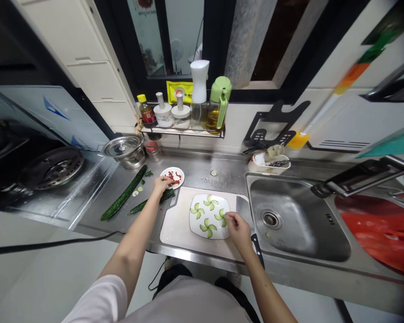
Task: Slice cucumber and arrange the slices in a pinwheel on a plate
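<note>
My left hand (162,185) reaches to a small white plate (182,173) holding chopped red pieces (176,176), perhaps chili. Its fingertips are pinched together at the pieces; whether one is between them is too small to tell. My right hand (238,228) is closed, with its fingertips at the right edge of a square white plate (195,228), beside a pinwheel of green cucumber slices (221,217). Several such pinwheels lie on this plate. It rests on a pale cutting board (175,224). A knife (244,207) lies along the board's right side, partly behind my right hand.
A whole cucumber (124,193) and a shorter cucumber piece (139,207) lie left of the board. A lidded pot (126,150) stands behind them. The sink (299,215) is at right, under a black faucet (353,177). Condiment bottles (198,103) line the wall shelf.
</note>
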{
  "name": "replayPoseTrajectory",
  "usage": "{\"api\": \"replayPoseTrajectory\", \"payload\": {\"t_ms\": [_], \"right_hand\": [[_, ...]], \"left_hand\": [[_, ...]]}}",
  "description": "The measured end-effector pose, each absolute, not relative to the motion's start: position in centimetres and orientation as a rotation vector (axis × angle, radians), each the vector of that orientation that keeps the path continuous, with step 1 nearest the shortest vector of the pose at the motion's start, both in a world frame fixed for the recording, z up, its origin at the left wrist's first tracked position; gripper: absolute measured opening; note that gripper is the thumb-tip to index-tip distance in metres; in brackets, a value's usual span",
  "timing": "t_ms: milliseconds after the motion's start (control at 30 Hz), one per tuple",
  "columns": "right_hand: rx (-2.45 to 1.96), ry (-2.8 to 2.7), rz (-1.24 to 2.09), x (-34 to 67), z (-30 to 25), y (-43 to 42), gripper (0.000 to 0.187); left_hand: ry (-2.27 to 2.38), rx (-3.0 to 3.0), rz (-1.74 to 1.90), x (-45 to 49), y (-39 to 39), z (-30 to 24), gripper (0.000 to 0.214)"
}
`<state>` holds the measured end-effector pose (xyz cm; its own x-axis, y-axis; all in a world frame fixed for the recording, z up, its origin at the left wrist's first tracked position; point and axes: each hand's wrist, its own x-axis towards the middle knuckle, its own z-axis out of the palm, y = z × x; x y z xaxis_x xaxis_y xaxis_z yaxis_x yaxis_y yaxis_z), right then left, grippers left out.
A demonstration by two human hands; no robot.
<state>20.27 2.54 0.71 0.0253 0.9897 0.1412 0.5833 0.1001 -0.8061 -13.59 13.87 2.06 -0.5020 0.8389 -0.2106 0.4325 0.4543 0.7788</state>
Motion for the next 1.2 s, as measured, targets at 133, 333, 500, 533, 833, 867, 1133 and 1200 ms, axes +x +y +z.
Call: {"api": "replayPoseTrajectory", "payload": {"t_ms": [133, 333, 500, 533, 833, 867, 1133, 1200], "right_hand": [[-1.494, -1.678, 0.651, 19.2, 3.7, 4.2, 0.032], [-1.182, -1.892, 0.497, 16.6, 11.1, 7.0, 0.025], [-1.058, -2.105, 0.371, 15.4, 13.7, 8.3, 0.025], [-1.048, -2.129, 0.361, 15.3, 13.7, 8.5, 0.025], [-1.025, -2.196, 0.354, 15.1, 13.2, 8.9, 0.023], [-1.025, -2.198, 0.360, 15.1, 13.1, 8.9, 0.023], [-1.134, -2.222, 0.401, 15.9, 10.3, 9.8, 0.017], [-1.218, -2.276, 0.410, 16.4, 8.5, 10.3, 0.016]], "left_hand": [[1.649, 0.921, 1.058, -10.8, 12.5, 4.5, 0.036], [1.332, 0.906, 1.057, -6.4, 9.9, 8.9, 0.033], [1.322, 0.954, 0.996, -4.1, 8.8, 10.7, 0.035], [1.308, 0.955, 0.994, -3.9, 8.7, 10.9, 0.034], [1.223, 0.931, 0.957, -2.4, 8.2, 11.4, 0.033], [1.226, 0.933, 0.950, -2.3, 8.1, 11.3, 0.033], [1.359, 0.936, 0.992, -2.5, 8.4, 9.2, 0.036], [1.427, 0.984, 1.039, -2.8, 8.6, 8.2, 0.035]]}}
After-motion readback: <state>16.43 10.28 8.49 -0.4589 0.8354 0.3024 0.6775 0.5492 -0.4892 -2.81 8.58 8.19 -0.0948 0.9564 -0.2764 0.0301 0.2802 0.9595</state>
